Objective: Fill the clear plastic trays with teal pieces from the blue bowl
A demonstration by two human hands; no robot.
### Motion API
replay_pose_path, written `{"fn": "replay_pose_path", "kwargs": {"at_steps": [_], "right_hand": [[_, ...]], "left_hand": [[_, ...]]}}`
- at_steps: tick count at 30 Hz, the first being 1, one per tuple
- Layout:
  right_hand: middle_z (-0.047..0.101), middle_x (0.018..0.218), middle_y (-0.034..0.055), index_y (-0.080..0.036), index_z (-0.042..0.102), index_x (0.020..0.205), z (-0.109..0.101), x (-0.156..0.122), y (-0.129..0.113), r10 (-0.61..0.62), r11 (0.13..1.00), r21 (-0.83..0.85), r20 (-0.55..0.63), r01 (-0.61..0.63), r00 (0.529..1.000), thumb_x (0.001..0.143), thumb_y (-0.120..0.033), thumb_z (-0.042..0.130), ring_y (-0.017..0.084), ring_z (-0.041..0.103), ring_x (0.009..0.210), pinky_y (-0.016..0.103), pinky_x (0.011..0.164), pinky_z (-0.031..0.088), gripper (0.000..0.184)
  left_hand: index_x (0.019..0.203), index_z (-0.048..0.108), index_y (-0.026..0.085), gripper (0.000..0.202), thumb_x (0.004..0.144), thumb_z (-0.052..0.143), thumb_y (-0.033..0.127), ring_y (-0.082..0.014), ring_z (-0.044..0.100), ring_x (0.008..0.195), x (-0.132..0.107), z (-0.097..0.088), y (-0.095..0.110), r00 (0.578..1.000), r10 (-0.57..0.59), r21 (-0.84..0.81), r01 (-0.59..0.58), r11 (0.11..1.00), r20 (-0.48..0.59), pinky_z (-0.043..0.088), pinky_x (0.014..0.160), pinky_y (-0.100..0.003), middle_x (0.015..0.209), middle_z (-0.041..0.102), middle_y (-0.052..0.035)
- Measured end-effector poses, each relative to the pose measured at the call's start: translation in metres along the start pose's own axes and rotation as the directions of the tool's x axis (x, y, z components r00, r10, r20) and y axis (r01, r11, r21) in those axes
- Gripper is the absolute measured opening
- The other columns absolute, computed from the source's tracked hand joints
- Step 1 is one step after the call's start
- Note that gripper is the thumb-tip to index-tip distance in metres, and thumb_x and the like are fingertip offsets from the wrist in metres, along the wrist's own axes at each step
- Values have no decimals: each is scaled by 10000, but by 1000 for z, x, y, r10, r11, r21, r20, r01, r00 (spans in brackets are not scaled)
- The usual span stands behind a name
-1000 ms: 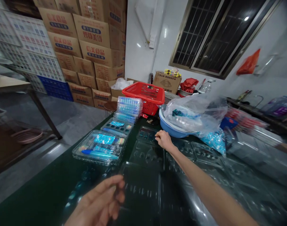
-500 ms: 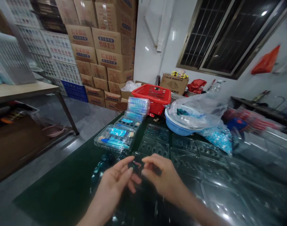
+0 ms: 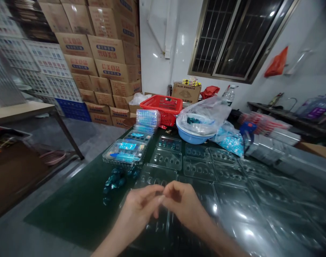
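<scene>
Above the green table (image 3: 72, 214) with one blue basin (image 3: 192, 137), left hand (image 3: 137, 210) and right hand (image 3: 183, 205) pinch narrowly, contents unclear.

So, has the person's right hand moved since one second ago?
Yes. The right hand has drawn back from the round blue plastic basin toward the person and now meets the left hand over the clear plastic trays.

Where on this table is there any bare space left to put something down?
The only bare patch is the dark green table top at the near left, between its left edge, the loose teal pieces and the left hand. Clear empty plastic trays cover the middle and right; the blue plastic basin and red plastic basket crowd the far end.
</scene>
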State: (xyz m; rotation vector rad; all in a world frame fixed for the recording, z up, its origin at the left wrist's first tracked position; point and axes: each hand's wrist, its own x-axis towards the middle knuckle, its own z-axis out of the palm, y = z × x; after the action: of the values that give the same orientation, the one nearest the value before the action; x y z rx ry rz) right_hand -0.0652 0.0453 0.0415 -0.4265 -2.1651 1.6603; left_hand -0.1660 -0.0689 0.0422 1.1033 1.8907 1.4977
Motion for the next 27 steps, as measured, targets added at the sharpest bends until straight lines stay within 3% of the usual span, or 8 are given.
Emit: {"fn": "replay_pose_path", "kwargs": {"at_steps": [6,9,12,15,18,21,24,27], "right_hand": [[452,554,-50,-144,537,688,-4,-2,-2,125,910,390,72,-144,989,676,-134,575,56,371,498,174,470,280,42],[444,539,-48,-139,542,696,-1,-1,3,143,868,463,113,-180,983,687,-150,574,54,360,471,180,459,277,35],[459,553,-39,-136,550,668,2,-1,5,106,914,388,48,-117,993,687,-151,577,60,374,481,184,464,289,36],[479,593,-23,-139,580,657,4,-4,2,-16,988,150,-105,31,994,702,-137,556,81,422,542,194,503,318,51],[481,626,-15,-148,586,655,5,-6,-1,-185,981,-93,-175,170,967,725,-113,511,91,445,576,201,519,321,108],[460,619,-19,-151,545,632,6,-8,-3,-259,956,-188,-171,227,951,731,-102,482,87,433,564,201,517,317,127],[430,588,-36,-158,478,609,7,-8,-4,-209,970,-165,-176,180,962,720,-109,484,78,403,535,190,491,305,121],[408,559,-48,-162,440,612,8,-8,-4,-118,992,-76,-200,105,973,732,-143,483,70,378,510,178,462,291,128]], "left_hand": [[832,606,160,187,665,622,241,-65,402,374,-3,5,-6,998,-53,-390,54,919,13,278,357,-174,444,495,38],[917,584,171,248,682,607,244,-56,381,353,-2,10,-18,998,-45,-524,56,850,34,227,327,-161,446,497,42],[981,564,173,268,719,574,227,-47,363,344,-1,13,-27,998,-47,-515,61,855,41,223,331,-162,432,492,48],[956,570,171,242,718,579,217,-57,402,365,-2,13,-30,999,-51,-408,53,911,14,274,344,-168,450,511,39],[911,582,173,229,688,612,216,-65,433,378,-2,10,-27,998,-50,-308,35,951,-41,313,356,-172,468,525,37],[847,587,183,202,654,646,195,-62,448,418,0,10,-22,997,-51,-313,28,949,-65,340,400,-171,500,525,43],[709,558,168,174,596,690,155,-55,440,495,3,13,-18,998,-57,-513,62,856,26,334,449,-164,581,512,39],[685,531,154,113,684,615,230,-31,327,449,2,18,-14,979,-105,-718,200,666,175,223,384,-151,567,428,44]]}}
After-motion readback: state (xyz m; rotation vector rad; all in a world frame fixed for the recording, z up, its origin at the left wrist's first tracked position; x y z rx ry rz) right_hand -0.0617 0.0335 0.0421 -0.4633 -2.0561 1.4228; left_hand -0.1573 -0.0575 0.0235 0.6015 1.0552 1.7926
